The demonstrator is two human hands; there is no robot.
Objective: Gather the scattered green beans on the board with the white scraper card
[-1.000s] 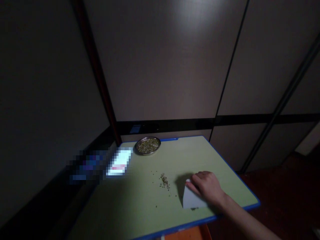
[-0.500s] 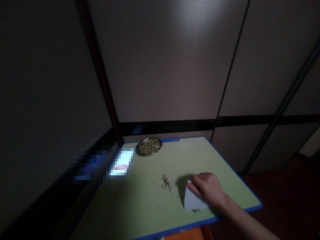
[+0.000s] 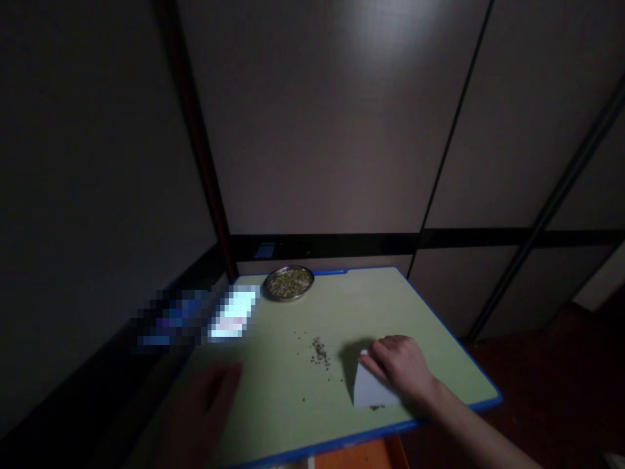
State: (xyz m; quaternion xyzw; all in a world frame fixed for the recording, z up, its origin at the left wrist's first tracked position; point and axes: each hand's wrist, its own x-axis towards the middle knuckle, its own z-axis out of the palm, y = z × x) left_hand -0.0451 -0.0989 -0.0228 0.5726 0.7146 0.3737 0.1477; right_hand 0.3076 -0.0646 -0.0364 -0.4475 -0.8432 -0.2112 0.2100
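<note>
Left hand (image 3: 208,404) just came into view over the near left; too dim to tell how its fingers sit. Right hand (image 3: 403,365) has fingers clamped on the top of a white card (image 3: 372,389), propped on the table (image 3: 364,306) beside scattered seeds (image 3: 319,352). Probably light, stiffish, creasable; pinch the upper edge gently.

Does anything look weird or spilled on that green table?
Yes, maybe: small dark seed-like bits lie scattered around the middle of the table, with a few beside the white card in the right hand. They look spilled because other bits sit together inside the round metal dish.
</note>
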